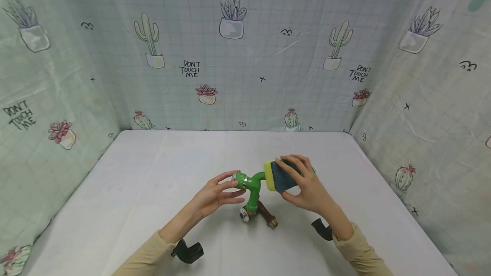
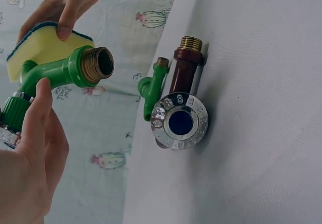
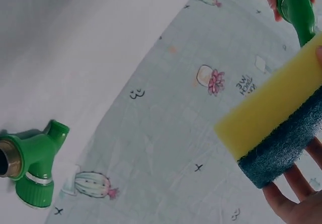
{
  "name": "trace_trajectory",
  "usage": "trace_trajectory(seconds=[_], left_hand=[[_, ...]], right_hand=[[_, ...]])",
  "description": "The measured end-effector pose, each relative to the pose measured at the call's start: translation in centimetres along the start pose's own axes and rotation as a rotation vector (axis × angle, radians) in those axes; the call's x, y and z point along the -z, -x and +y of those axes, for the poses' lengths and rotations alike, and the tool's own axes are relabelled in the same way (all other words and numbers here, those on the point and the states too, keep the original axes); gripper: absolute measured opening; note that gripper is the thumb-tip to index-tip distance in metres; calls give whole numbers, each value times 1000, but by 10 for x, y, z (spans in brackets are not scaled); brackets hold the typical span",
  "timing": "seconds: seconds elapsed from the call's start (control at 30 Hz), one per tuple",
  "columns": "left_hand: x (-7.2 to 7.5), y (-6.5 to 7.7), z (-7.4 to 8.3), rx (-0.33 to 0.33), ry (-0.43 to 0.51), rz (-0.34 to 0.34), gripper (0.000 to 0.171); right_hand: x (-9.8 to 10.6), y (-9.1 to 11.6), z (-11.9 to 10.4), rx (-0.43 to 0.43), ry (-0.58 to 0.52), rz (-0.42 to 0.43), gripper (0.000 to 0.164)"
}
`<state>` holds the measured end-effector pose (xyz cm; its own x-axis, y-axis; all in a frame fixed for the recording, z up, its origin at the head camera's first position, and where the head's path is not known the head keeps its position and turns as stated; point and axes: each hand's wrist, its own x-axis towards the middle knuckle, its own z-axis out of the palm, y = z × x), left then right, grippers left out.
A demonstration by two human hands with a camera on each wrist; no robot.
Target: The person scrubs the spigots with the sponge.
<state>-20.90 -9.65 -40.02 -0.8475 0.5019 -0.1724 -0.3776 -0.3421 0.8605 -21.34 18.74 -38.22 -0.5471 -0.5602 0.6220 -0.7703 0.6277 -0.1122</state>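
My left hand (image 1: 212, 197) holds a green tap (image 1: 254, 188) by its ribbed knob, clear of the table, with the threaded brass inlet toward me in the left wrist view. My right hand (image 1: 310, 188) grips a sponge (image 1: 284, 176), yellow on one side with a dark green scouring layer on the other. Its yellow face (image 2: 48, 48) lies against the tap's spout. Below the held tap, a brown tap (image 1: 267, 216) with a chrome round handle (image 2: 179, 121) and brass thread lies on the table.
A second green tap (image 3: 37, 153) lies on the white table (image 1: 184, 152), mostly hidden behind my right hand in the head view. Black wrist-worn pieces (image 1: 188, 251) hang by both sleeves. Cactus-printed cloth (image 1: 261, 54) walls the back and both sides.
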Motion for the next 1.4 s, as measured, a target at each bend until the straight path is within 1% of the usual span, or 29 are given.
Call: trace_trajectory(seconds=[0.1, 0.17, 0.27, 0.43, 0.57, 0.63, 0.73, 0.87, 0.97, 1.1, 1.17, 1.27, 1.4], left_hand=[[0, 1, 1, -13, 12, -15, 50], [-1, 1, 1, -24, 2, -29, 49], [-3, 0, 1, -41, 1, -26, 50], [-5, -2, 2, -66, 40, 22, 53], [-6, -3, 0, -69, 53, 70, 53], [-6, -4, -1, -61, 53, 93, 52], [-8, -6, -2, -44, 47, 113, 51], [-11, -8, -4, -57, 20, 135, 50], [-13, -11, -4, -76, 13, 167, 48], [-14, -12, -2, -70, 21, 200, 44], [-14, -12, -2, -55, 15, 199, 45], [-13, -10, -2, -39, -13, 177, 49], [-13, -8, -1, -40, -64, 167, 50]], right_hand=[[0, 4, 0, -24, -37, -2, 78], [0, 5, -1, -29, -65, -3, 74], [0, 4, -3, -30, -103, 5, 68], [1, 2, -6, -30, -119, 23, 68], [2, 2, -10, -26, -137, 5, 72], [1, 1, -13, -21, -143, -10, 72], [0, -1, -16, -5, -139, -16, 69], [0, -4, -19, 28, -133, 11, 64], [-1, -5, -20, 56, -128, 16, 63], [-2, -7, -22, 73, -116, 16, 63], [-2, -7, -23, 77, -113, 18, 63], [-1, -6, -24, 78, -104, 20, 63], [0, -6, -24, 68, -95, 7, 66]])
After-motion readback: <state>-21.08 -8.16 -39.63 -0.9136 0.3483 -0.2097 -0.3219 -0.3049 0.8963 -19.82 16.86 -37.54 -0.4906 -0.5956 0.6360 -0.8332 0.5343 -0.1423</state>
